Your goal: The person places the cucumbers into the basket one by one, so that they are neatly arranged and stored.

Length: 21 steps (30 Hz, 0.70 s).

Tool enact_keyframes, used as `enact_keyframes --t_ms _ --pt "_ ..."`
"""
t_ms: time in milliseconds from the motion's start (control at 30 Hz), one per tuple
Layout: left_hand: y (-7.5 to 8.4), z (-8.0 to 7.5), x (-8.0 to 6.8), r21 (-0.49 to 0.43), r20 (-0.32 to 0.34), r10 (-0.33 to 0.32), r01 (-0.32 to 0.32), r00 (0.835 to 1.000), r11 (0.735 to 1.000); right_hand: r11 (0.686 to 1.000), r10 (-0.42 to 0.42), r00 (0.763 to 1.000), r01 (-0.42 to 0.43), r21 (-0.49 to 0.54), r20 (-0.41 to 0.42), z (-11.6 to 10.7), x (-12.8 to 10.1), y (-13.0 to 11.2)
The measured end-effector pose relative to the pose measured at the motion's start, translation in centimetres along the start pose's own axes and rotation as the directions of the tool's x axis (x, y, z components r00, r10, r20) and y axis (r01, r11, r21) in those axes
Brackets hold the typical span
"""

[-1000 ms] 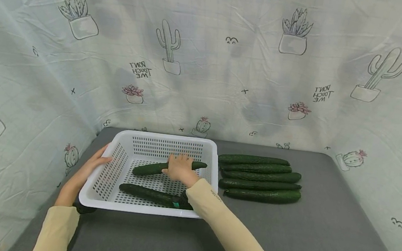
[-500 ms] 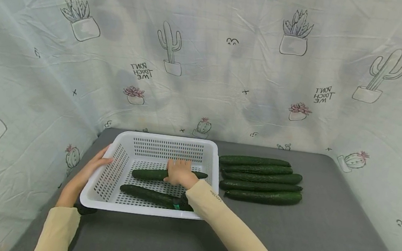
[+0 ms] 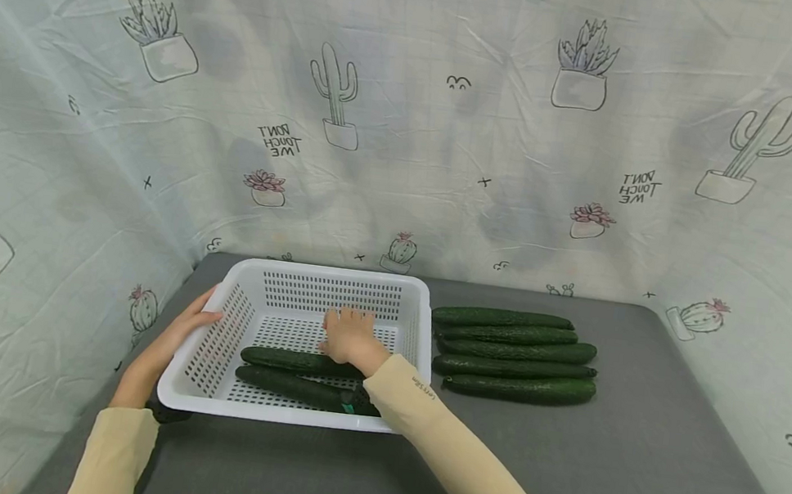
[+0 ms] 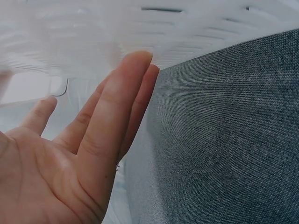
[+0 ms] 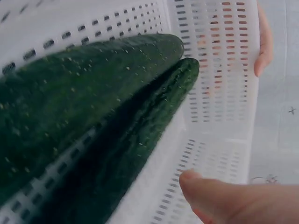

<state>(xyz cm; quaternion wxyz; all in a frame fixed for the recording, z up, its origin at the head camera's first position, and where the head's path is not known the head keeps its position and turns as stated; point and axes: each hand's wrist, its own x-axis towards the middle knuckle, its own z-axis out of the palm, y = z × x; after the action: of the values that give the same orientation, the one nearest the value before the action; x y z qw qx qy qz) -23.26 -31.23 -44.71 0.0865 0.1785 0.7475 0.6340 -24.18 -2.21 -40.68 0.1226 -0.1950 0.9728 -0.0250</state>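
White basket (image 3: 414, 315), left hand (image 3: 165, 344) flat on wall, right hand (image 3: 349, 338) grip relaxed above cucumbers (image 3: 281, 360)

Long pale yellow sleeves on both arms; small dark print, perhaps lettering, near right cuff.

Cucumbers (image 3: 291, 373) right ends hidden behind right forearm; basket (image 4: 93, 32) blurred.

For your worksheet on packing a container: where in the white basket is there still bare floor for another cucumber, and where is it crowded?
The basket has bare floor at the back, between its far wall and the right hand. The front is crowded: two cucumbers lie side by side along the near wall. The left hand rests on the left wall. Five more cucumbers lie on the grey table.
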Motion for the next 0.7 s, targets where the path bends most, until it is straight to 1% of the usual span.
enact_keyframes --t_ms 67,233,333,500,700 --pt "0.0 0.1 0.1 0.000 -0.002 -0.004 0.004 1.000 1.000 1.000 -0.003 1.000 0.003 -0.004 -0.022 -0.1 -0.1 0.0" --pt "-0.1 0.1 0.2 -0.005 0.030 -0.010 0.010 1.000 1.000 0.999 -0.023 0.998 0.022 -0.025 -0.057 -0.7 -0.6 -0.2" --pt "-0.2 0.1 0.1 -0.006 0.039 0.005 -0.005 0.999 1.000 0.999 -0.020 0.996 0.017 -0.030 -0.087 -1.1 -0.9 -0.1" --pt "-0.3 0.0 0.0 -0.012 0.039 0.031 -0.030 0.999 0.999 1.000 -0.012 0.992 0.011 -0.009 -0.129 -2.0 -1.8 0.5" --pt "-0.2 0.0 -0.1 -0.018 0.033 0.004 -0.003 0.999 1.000 0.998 -0.042 0.982 0.049 0.038 -0.182 -2.8 -2.9 1.6"
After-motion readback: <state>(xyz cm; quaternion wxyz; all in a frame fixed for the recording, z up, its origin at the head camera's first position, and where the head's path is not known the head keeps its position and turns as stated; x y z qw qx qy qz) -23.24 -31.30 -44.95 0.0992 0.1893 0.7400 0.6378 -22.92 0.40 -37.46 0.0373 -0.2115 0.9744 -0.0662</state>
